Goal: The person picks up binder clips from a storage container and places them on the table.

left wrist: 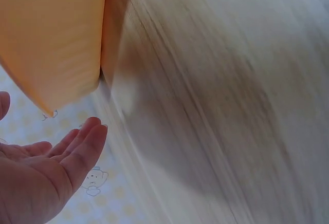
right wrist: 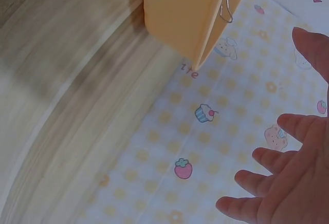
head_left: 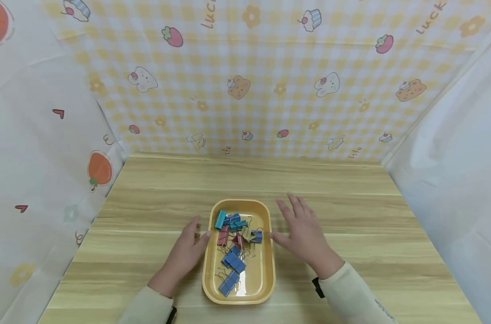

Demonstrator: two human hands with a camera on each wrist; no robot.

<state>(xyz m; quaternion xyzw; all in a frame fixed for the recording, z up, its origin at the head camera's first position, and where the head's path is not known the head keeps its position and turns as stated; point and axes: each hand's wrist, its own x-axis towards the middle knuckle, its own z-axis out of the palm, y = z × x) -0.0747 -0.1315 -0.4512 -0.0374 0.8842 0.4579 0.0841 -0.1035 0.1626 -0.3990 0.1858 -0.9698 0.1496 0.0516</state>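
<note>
At the bottom of the frame, two pale sleeves (head_left: 351,292) reach in, each with a black band (head_left: 318,288) at the cuff. The left hand (head_left: 179,258), lower left of centre, has relaxed, gently bent fingers and holds nothing; its thumb points at the tray's edge. The right hand (head_left: 304,236), right of centre, spreads its fingers with nothing in them, thumb towards the opposite edge. In both wrist views the fingers stand apart from the tray.

Between the hands, at lower centre, sits the tray (head_left: 239,302), a glossy yellow oblong with rounded corners and upright walls. Inside, mostly along its left and upper part, lie the clips (head_left: 234,261): folded prisms in blue, teal, dark red and olive yellow with thin looped wire handles, some overlapping.

The tabletop (head_left: 343,198) is pale wood-grain with long crosswise streaks. Beyond rises a back cloth (head_left: 270,54), yellow-and-white gingham printed with cupcakes, strawberries and bears, faintly creased. White, rumpled side cloths (head_left: 38,157) flank it.
</note>
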